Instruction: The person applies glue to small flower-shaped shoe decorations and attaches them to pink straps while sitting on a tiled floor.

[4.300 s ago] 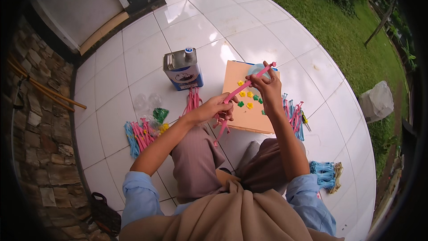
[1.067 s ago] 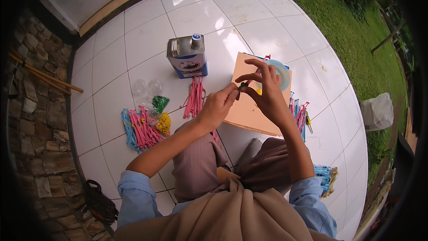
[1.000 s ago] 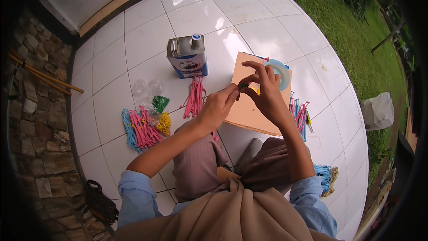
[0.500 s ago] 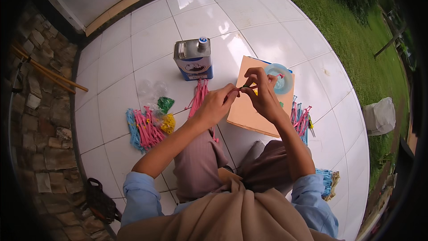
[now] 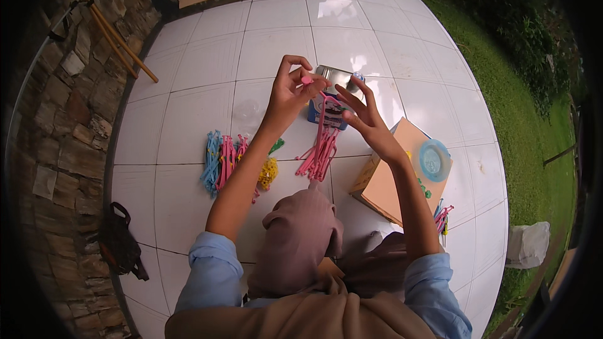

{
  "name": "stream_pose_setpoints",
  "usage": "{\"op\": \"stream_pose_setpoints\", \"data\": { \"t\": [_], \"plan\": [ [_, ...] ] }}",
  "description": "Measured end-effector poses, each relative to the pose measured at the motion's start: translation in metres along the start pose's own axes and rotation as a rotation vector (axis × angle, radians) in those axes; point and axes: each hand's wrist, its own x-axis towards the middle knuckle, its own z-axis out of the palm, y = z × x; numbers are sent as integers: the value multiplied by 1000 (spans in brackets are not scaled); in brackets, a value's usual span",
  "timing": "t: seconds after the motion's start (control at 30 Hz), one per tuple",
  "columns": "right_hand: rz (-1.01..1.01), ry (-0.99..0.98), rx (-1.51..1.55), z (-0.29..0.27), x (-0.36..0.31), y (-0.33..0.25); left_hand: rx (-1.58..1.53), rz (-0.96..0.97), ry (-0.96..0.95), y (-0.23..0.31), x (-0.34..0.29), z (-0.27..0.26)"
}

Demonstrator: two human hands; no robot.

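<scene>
The left hand (image 5: 289, 93) pinched a pink strap (image 5: 322, 115) between its fingers, the round knob (image 5: 306, 80) showing at their tips, the length hanging just beside them. The right hand's (image 5: 372, 130) fingers stood spread nearby; whether they touched the strap, I couldn't tell.

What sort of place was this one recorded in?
Probably a porch or terrace, open on one side: a white tiled floor meets a grass lawn along its curved-looking right edge, while a stone-faced wall bounds the left side.
</scene>
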Motion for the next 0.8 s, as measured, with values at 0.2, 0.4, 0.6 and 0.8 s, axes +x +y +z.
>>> {"op": "stream_pose_setpoints", "data": {
  "t": [0.2, 0.4, 0.6, 0.8],
  "plan": [
    [280, -200, 383, 126, 50, 109, -196, -265, 465, -66, -72, -70],
    [435, -388, 315, 226, 47, 219, 212, -622, 836, -154, -194, -161],
    [297, -180, 179, 205, 55, 256, 1098, -383, 733, -174, -169, -136],
    [395, 674, 54, 102, 18, 273, 317, -432, 418, -210, -153, -23]
  ]
}}
